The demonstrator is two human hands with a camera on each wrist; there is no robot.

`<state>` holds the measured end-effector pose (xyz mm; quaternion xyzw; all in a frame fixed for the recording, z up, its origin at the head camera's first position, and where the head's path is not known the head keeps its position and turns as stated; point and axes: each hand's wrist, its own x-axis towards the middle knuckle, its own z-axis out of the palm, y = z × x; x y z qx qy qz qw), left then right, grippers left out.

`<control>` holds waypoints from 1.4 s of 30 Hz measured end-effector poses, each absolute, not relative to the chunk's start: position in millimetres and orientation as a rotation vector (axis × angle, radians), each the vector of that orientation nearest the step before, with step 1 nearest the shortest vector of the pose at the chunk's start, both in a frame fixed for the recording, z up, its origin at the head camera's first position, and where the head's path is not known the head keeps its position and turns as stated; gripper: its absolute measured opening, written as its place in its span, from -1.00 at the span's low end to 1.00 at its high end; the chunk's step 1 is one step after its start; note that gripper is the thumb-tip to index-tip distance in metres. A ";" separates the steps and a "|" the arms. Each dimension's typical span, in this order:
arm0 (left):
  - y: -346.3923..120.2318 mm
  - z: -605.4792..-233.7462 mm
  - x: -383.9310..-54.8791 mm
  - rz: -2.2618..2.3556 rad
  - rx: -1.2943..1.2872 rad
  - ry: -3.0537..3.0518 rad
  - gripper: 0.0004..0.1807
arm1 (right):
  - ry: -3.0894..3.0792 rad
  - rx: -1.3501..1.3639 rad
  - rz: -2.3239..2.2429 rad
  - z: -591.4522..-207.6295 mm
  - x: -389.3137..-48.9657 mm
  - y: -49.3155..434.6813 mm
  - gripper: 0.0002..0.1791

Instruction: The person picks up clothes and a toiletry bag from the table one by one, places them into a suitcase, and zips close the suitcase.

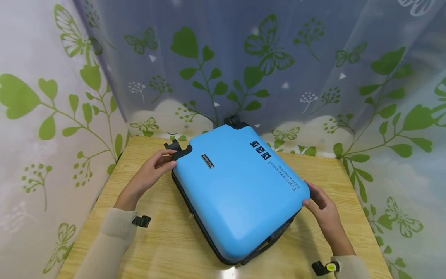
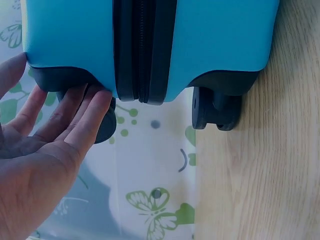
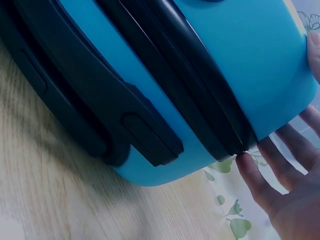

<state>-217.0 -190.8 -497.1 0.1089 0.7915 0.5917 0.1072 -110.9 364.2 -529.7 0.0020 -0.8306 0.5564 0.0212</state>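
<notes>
A light-blue hard-shell suitcase (image 1: 240, 186) lies flat on the wooden table, turned at an angle, with small black labels and lettering on its upper face. At its left corner my left hand (image 1: 153, 170) holds the black wheel mount, thumb on the shell. Seen from the left wrist, that hand's fingers reach round a caster wheel (image 2: 106, 125); a second wheel (image 2: 212, 107) is nearer the table. My right hand (image 1: 324, 211) grips the right corner, thumb on the upper face and fingers down the side. The right wrist view shows fingertips by the black zipper band (image 3: 190, 75).
The wooden table (image 1: 160, 240) extends around the suitcase. Curtains (image 1: 223, 69) printed with green leaves and butterflies hang behind and at both sides. A black carry handle (image 3: 90, 90) is on the suitcase's near side. Both wrists wear black straps.
</notes>
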 end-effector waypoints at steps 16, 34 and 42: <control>-215.2 -494.6 -197.0 1.643 0.344 2.337 -0.39 | -2.475 -0.207 1.886 -526.7 -152.8 355.7 -0.28; -227.7 -490.4 -192.1 1.591 0.484 2.295 -0.46 | -2.514 -0.312 1.908 -514.8 -206.8 351.5 -0.12; -229.0 -476.4 -211.1 1.491 0.362 2.656 -0.59 | -2.527 -0.143 1.839 -505.7 -182.0 334.9 -0.19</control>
